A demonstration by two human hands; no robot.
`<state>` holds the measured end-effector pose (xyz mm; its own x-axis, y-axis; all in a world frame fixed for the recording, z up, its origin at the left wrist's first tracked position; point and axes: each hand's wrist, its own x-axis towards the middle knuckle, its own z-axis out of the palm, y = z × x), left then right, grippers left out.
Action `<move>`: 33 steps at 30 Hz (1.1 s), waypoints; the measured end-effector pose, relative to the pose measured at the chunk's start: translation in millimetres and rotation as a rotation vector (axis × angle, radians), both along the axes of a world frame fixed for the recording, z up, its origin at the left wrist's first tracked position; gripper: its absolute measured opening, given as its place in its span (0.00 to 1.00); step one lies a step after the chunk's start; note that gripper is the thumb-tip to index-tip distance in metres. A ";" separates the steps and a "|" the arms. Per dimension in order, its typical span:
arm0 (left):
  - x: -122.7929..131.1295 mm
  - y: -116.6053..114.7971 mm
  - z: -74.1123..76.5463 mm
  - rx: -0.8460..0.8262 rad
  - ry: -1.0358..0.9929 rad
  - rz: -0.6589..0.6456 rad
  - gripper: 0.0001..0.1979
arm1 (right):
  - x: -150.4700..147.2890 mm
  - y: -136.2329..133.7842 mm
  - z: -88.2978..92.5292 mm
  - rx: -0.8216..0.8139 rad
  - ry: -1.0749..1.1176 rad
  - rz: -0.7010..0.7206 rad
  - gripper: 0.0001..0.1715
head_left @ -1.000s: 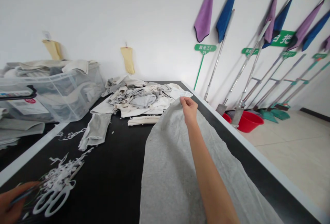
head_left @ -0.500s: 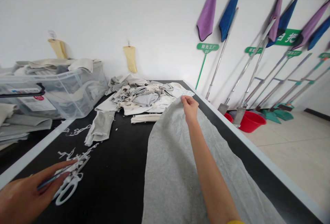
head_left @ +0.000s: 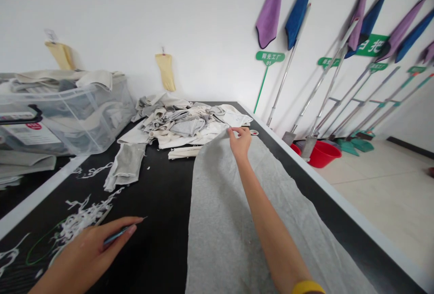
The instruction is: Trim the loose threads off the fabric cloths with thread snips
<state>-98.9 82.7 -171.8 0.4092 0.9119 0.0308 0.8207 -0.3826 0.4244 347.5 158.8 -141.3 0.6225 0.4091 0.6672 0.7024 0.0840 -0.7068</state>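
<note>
My left hand (head_left: 91, 251) is closed around a slim blue tool (head_left: 117, 236) with a thin pointed tip; its exact kind is unclear. It hovers over the black tabletop, left of a long grey cloth (head_left: 220, 221). The far end of that cloth is pinched between the thumb and fingers of my right hand (head_left: 240, 142), slightly raised. The cloth runs down the table towards me under my right forearm. White thread scraps (head_left: 83, 217) lie beside my left hand, which covers most of a pair of white-handled scissors.
Crumpled grey and white fabric pieces (head_left: 186, 122) are heaped at the table's far end. A folded grey piece (head_left: 127, 163) lies nearer. On the left stands a clear plastic bin (head_left: 84, 127) full of cloth. Mops, brooms and a red bucket (head_left: 323, 153) stand along the right wall.
My left hand has moved right, away from the scissors and threads, with the blue tool in it. My right hand still pinches the cloth's far end. The view has shifted slightly.
</note>
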 end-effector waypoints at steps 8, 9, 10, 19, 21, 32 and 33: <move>17.7 3.2 -31.5 -0.215 -0.017 -0.146 0.22 | -32.7 4.0 -10.1 -0.440 0.022 0.350 0.16; 18.8 1.3 -34.5 -0.224 -0.027 -0.150 0.22 | -37.1 1.4 -7.7 -0.470 0.005 0.389 0.13; 19.3 -1.0 -36.5 -0.238 -0.034 -0.149 0.22 | -41.4 -2.8 -4.7 -0.501 -0.010 0.429 0.10; 21.9 -25.3 -34.5 -0.252 0.030 -0.233 0.19 | -74.3 -108.4 -20.6 -0.846 -0.183 0.760 0.17; 24.1 -28.3 -33.4 -0.236 0.032 -0.249 0.20 | -79.9 -127.7 -36.5 -0.829 -0.157 0.716 0.19; 27.2 -30.8 -24.2 -0.204 0.034 -0.253 0.19 | -105.2 -139.2 -70.8 -0.652 -0.173 0.556 0.05; 27.1 -31.1 -23.3 -0.202 0.037 -0.253 0.19 | -107.0 -140.7 -71.4 -0.645 -0.199 0.552 0.06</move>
